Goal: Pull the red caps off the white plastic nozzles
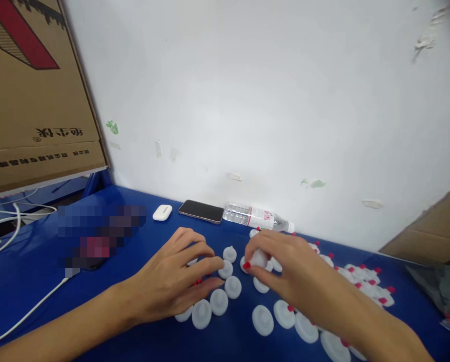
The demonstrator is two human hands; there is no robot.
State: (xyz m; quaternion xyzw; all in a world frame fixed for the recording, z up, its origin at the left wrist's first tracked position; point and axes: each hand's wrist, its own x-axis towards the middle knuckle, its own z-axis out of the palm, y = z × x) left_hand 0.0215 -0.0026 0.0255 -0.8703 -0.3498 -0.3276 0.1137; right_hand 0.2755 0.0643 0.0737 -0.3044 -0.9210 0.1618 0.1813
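The right hand (288, 255) is pinching a red-tabbed cap (260, 258). The left hand (180, 269) is arching over red bits (197, 282); whether it's gripping any, I can't tell. Loose caps (233, 287) are lying between both hands. Beyond the right, a bottle (260, 217) is lying sideways.

Middle lane: bare blue tabletop (240, 324) between white discs (219, 302), narrowing between left hand (185, 276) and right hand (275, 256).
Far edge: earbud case (162, 212), smartphone (201, 211) and water bottle (260, 217) before the wall (247, 100).
Right side: red-tabbed discs (367, 289) crowding the forearm.
Left side: white cable (31, 314) across the tabletop.
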